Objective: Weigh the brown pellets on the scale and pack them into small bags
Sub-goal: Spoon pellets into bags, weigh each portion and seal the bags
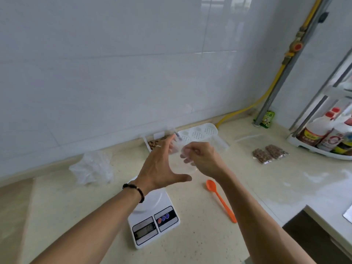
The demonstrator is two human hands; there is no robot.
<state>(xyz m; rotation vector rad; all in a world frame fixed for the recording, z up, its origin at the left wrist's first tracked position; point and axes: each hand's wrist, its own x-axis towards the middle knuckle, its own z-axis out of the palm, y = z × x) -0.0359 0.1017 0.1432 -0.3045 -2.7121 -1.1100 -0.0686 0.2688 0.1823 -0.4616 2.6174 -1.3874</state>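
Both hands are raised above the far end of the scale [152, 216]. The right hand [202, 159] curls its fingers round a clear cup [187, 164], gripping it. The left hand [162, 164] is spread, fingers straight, just left of the cup and holding nothing. Brown pellets [155, 143] lie in a box at the far wall, behind the hands. Two filled bags [269, 153] lie far right on the worktop [57, 216]. An orange spoon [221, 201] lies right of the scale; crumpled plastic [93, 168] sits to the left.
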